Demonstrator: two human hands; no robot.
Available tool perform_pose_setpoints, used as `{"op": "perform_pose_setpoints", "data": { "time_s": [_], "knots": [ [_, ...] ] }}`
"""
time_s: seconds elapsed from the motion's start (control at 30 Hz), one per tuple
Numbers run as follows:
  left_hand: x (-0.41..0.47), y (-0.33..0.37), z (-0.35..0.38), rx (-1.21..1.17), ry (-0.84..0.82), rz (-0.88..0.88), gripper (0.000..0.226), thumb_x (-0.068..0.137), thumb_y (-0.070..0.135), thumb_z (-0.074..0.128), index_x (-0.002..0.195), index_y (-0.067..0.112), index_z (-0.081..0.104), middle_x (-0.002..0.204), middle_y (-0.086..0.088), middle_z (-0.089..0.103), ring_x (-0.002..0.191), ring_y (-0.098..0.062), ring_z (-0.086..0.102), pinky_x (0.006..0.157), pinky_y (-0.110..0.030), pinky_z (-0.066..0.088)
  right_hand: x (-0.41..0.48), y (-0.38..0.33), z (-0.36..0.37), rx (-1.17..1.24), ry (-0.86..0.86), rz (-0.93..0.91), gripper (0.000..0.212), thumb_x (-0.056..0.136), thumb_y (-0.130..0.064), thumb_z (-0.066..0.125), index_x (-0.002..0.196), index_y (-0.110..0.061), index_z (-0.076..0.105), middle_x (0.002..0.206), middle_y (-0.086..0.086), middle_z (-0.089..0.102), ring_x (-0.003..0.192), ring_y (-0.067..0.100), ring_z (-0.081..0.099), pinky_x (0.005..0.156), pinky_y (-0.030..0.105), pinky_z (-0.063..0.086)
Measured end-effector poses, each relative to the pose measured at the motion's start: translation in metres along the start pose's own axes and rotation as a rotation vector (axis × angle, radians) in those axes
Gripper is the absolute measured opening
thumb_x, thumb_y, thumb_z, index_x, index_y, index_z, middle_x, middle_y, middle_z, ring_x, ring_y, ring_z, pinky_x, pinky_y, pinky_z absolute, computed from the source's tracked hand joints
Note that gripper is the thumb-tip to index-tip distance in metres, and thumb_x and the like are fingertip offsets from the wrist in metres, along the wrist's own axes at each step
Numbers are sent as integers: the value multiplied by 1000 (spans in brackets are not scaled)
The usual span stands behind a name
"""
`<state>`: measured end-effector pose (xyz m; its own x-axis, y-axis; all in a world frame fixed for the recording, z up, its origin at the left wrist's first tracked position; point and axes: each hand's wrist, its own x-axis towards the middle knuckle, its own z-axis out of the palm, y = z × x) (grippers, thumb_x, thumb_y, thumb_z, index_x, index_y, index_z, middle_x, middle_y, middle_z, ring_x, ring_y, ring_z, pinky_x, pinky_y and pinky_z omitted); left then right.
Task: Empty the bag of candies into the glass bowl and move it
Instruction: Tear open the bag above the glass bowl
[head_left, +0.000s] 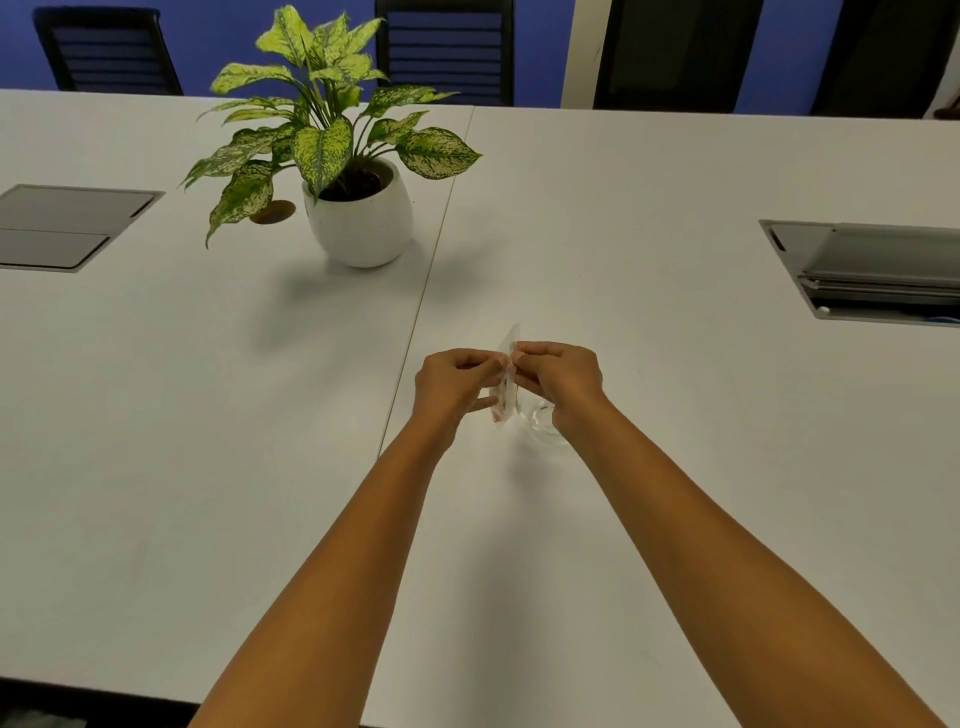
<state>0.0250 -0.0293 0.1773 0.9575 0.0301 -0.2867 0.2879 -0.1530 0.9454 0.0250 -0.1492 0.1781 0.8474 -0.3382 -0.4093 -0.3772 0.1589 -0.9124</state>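
A small clear plastic bag of candies (506, 387) with pinkish marks is held upright above the white table, edge-on to me. My left hand (451, 384) pinches its left side and my right hand (560, 382) pinches its right side near the top. The glass bowl (540, 423) stands on the table just below and right of the bag, partly hidden under my right hand. It looks empty.
A potted plant (358, 208) in a white pot stands at the back, left of the table's seam. Grey cable hatches are set into the table at the left (67, 226) and right (872, 270). Black chairs (447, 49) line the far edge.
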Motion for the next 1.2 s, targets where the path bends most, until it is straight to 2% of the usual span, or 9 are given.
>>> {"op": "perform_pose_setpoints", "data": {
  "time_s": [0.1,0.2,0.27,0.4,0.5,0.6,0.83,1.0,1.2],
  "knots": [
    [0,4,3,-27,36,33,19,84,17,67,99,5,69,87,-6,69,73,-9,69,54,-13,57,-1,2,3,-168,0,-104,17,79,-11,72,95,-7,74,97,12,74,85,24,72,78,27,58],
    [0,8,6,-40,87,60,23,81,14,70,99,-1,70,90,-14,72,76,-21,72,67,-24,61,-3,2,5,-271,17,-183,16,78,-15,74,92,-8,74,95,12,75,87,27,72,86,37,58],
    [1,9,7,-50,114,55,23,79,11,71,98,-3,71,92,-19,73,79,-27,73,73,-31,61,-3,0,2,-337,9,-226,16,78,-14,73,92,-7,74,94,13,75,84,26,72,84,34,58],
    [5,9,7,7,169,50,18,81,7,67,97,-3,70,98,-22,72,85,-33,71,83,-40,59,-4,-2,-3,-355,-86,-233,13,83,-12,69,92,-5,74,94,15,75,71,19,71,67,19,59],
    [5,9,10,57,178,50,14,80,5,64,90,-1,70,95,-22,73,83,-32,72,83,-41,59,-4,0,-2,-457,-45,-291,13,86,-12,64,94,-5,72,94,15,74,81,26,72,82,38,59],
    [4,11,12,186,154,94,11,79,10,66,85,2,71,88,-18,73,81,-29,72,83,-40,59,-6,0,1,-524,-13,-381,15,87,-12,62,97,-4,70,94,15,73,86,29,71,87,43,57],
    [2,11,16,172,81,85,25,80,15,70,99,0,67,96,-20,72,88,-31,71,87,-45,58,-6,-1,0,-545,44,-419,17,89,-16,62,97,-4,70,92,15,74,84,28,71,87,41,57],
    [0,12,20,180,148,113,18,79,11,70,93,-1,72,92,-21,74,83,-32,72,85,-45,58,-4,-1,-1,-577,82,-445,15,89,-16,61,95,-6,70,91,13,74,83,25,71,86,37,57],
    [-2,14,26,217,200,138,13,79,7,66,86,-1,73,85,-20,74,78,-32,72,80,-45,60,-3,-2,-1,-693,117,-517,15,88,-16,60,93,-6,70,91,10,74,83,21,68,71,21,45]
  ]
}}
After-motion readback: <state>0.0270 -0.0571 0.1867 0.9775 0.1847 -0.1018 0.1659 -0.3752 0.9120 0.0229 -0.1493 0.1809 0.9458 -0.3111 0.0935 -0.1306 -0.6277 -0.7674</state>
